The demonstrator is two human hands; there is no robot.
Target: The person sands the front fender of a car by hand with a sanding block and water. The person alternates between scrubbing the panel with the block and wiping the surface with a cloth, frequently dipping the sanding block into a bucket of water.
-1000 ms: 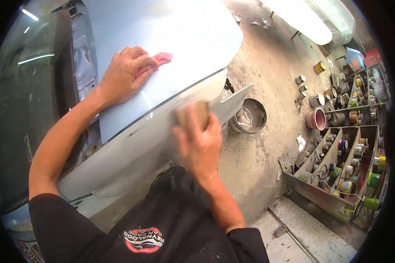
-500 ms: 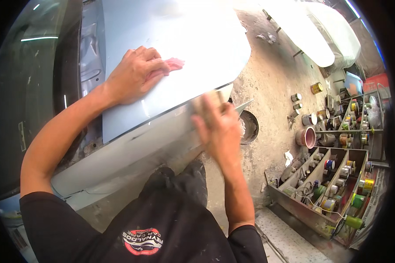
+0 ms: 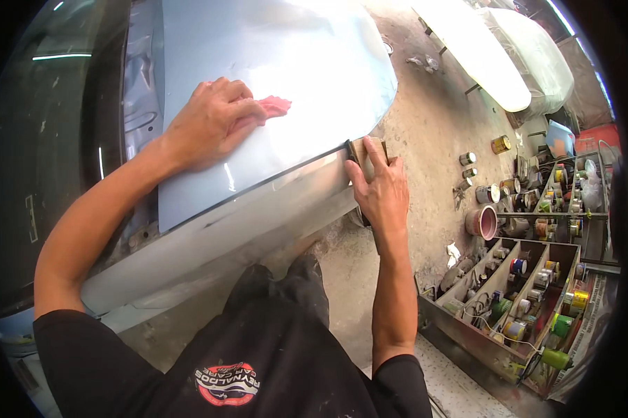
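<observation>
My left hand [image 3: 211, 125] rests on the light blue car hood [image 3: 209, 191], its fingers closed round a crumpled pink cloth [image 3: 276, 106]. Below the hood's edge runs a grey, patchy fender [image 3: 209, 240]. At the fender's front end, my right hand [image 3: 383, 191] grips a brown sanding block [image 3: 360, 150] and holds it against the surface. Its index finger stretches along the block and the thumb lies at the near side. The block's underside is hidden, as is part of it under the fingers.
A dark windshield [image 3: 56, 153] stands at the left. On the right are a divided wooden crate [image 3: 467, 327] of paint cans, a pinkish bucket [image 3: 477, 221] and a yellow can [image 3: 500, 144]. Farther back, a long white panel [image 3: 477, 52] sits on a stand beside a plastic-covered shape [image 3: 537, 59].
My right hand has slid the block forward and to the right along the fender to its front end. My left hand stays nearly in place with the cloth.
</observation>
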